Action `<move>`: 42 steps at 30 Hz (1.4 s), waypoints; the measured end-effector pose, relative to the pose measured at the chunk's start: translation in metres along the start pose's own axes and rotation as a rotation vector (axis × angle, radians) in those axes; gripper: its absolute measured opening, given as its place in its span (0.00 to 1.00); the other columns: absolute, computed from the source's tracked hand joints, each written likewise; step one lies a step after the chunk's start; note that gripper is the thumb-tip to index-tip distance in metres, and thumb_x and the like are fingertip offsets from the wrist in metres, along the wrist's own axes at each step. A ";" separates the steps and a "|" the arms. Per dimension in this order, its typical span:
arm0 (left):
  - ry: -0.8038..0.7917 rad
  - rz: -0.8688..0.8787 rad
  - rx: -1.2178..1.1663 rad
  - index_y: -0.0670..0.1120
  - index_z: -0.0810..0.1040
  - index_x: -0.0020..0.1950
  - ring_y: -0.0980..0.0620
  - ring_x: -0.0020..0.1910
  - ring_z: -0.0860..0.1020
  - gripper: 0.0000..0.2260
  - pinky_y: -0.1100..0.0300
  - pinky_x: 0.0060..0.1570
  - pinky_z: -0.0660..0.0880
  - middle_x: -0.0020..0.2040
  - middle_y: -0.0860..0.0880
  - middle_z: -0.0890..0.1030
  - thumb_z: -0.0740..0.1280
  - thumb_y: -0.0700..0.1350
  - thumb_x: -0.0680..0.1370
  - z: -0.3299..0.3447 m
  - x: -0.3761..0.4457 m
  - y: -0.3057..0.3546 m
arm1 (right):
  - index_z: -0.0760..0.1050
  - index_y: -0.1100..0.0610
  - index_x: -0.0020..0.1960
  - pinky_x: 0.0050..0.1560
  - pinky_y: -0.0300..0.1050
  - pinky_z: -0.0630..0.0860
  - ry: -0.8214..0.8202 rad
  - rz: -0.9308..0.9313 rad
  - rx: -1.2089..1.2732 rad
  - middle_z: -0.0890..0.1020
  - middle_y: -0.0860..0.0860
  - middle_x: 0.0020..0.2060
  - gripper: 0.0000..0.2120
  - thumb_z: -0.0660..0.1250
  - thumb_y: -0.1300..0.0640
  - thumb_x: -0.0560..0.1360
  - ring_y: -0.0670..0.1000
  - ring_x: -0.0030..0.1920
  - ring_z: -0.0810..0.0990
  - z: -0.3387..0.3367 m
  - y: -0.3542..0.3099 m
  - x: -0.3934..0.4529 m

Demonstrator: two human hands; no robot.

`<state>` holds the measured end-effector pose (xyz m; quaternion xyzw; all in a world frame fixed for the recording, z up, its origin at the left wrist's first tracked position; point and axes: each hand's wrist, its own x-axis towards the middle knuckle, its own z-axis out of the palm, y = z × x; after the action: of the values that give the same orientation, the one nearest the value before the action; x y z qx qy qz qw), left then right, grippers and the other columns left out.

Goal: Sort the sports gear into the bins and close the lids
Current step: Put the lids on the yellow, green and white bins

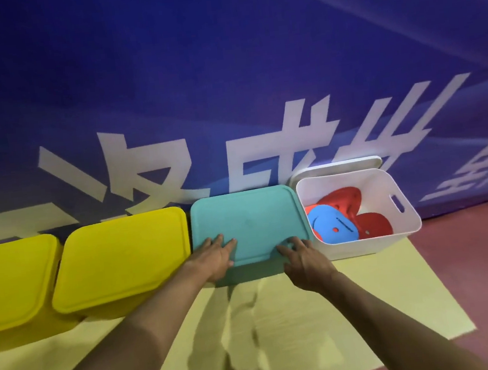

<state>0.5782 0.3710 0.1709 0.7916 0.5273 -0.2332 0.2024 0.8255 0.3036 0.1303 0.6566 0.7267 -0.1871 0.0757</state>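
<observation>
Two yellow bins sit lidded at my left. Next comes the teal lid, lying flat on its bin, and my left hand presses its near left corner with fingers spread flat, holding nothing. My right hand rests on the near right edge, fingers bent over the rim, pressing rather than gripping. The lid looks like thin, light, slightly flexible plastic, smooth under the palm, so I judge it seats best pushed at the corners. Furthest right, the white bin stands open with red and blue discs inside, its white lid propped behind.
</observation>
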 end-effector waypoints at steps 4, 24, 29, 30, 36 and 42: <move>0.055 -0.087 -0.015 0.54 0.45 0.84 0.38 0.82 0.50 0.36 0.43 0.79 0.55 0.84 0.46 0.44 0.64 0.56 0.83 -0.006 0.015 -0.003 | 0.62 0.50 0.75 0.66 0.66 0.73 -0.094 -0.064 -0.043 0.66 0.62 0.75 0.24 0.50 0.47 0.80 0.68 0.69 0.68 -0.014 0.017 0.011; 0.001 -0.412 0.048 0.48 0.45 0.84 0.36 0.81 0.51 0.52 0.46 0.77 0.61 0.83 0.39 0.51 0.75 0.61 0.73 -0.032 0.084 -0.024 | 0.49 0.48 0.84 0.78 0.63 0.50 -0.125 -0.267 -0.232 0.51 0.63 0.82 0.40 0.49 0.43 0.72 0.70 0.80 0.51 -0.048 0.036 0.119; -0.013 -0.400 0.029 0.48 0.45 0.84 0.37 0.81 0.50 0.51 0.45 0.76 0.60 0.84 0.40 0.49 0.75 0.61 0.74 -0.035 0.079 -0.022 | 0.52 0.43 0.83 0.77 0.64 0.55 -0.212 -0.286 -0.213 0.56 0.61 0.81 0.38 0.54 0.42 0.73 0.66 0.78 0.58 -0.070 0.038 0.133; -0.020 -0.395 0.030 0.48 0.46 0.84 0.38 0.81 0.51 0.51 0.46 0.76 0.60 0.83 0.40 0.50 0.75 0.61 0.73 -0.038 0.076 -0.020 | 0.52 0.42 0.82 0.76 0.64 0.57 -0.231 -0.300 -0.188 0.59 0.60 0.80 0.38 0.56 0.43 0.73 0.65 0.78 0.60 -0.076 0.040 0.136; 0.123 -0.242 0.003 0.55 0.62 0.80 0.39 0.77 0.61 0.39 0.46 0.74 0.64 0.81 0.47 0.62 0.74 0.63 0.73 -0.080 0.076 0.009 | 0.77 0.50 0.67 0.63 0.55 0.73 0.259 -0.280 -0.080 0.83 0.55 0.59 0.20 0.64 0.57 0.75 0.62 0.58 0.81 -0.127 0.092 0.124; 0.263 -0.083 -0.069 0.57 0.64 0.80 0.41 0.70 0.70 0.36 0.46 0.71 0.67 0.77 0.50 0.69 0.74 0.59 0.75 -0.112 0.101 0.070 | 0.77 0.51 0.68 0.54 0.58 0.77 0.405 -0.087 -0.174 0.80 0.55 0.60 0.23 0.69 0.56 0.73 0.62 0.58 0.77 -0.154 0.197 0.116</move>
<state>0.6947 0.4836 0.2074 0.7853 0.5894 -0.1174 0.1489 1.0257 0.4814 0.1970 0.6398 0.7681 0.0088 -0.0235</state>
